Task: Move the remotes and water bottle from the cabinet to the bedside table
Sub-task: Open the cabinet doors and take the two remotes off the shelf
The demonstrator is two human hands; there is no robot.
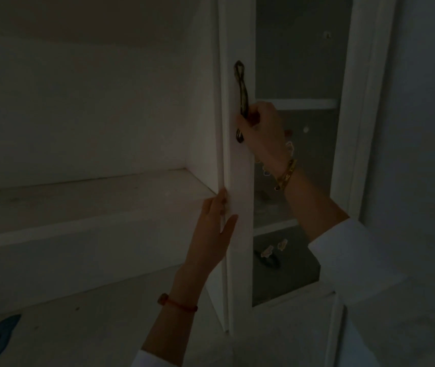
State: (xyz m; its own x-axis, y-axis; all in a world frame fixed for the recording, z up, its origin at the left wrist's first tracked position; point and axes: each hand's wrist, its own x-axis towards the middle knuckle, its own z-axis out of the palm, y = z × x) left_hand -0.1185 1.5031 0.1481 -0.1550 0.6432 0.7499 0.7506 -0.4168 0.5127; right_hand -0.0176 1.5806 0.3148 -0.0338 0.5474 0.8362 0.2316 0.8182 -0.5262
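Right hand [262,133] grips door handle [241,88] (dark metal); left hand [212,231] flat on door edge.

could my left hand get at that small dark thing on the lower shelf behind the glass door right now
Probably not yet. The dark object lies behind the door's glass pane, and the left hand rests flat on the door's edge on the outside. The right hand grips the door handle; the door looks barely open.
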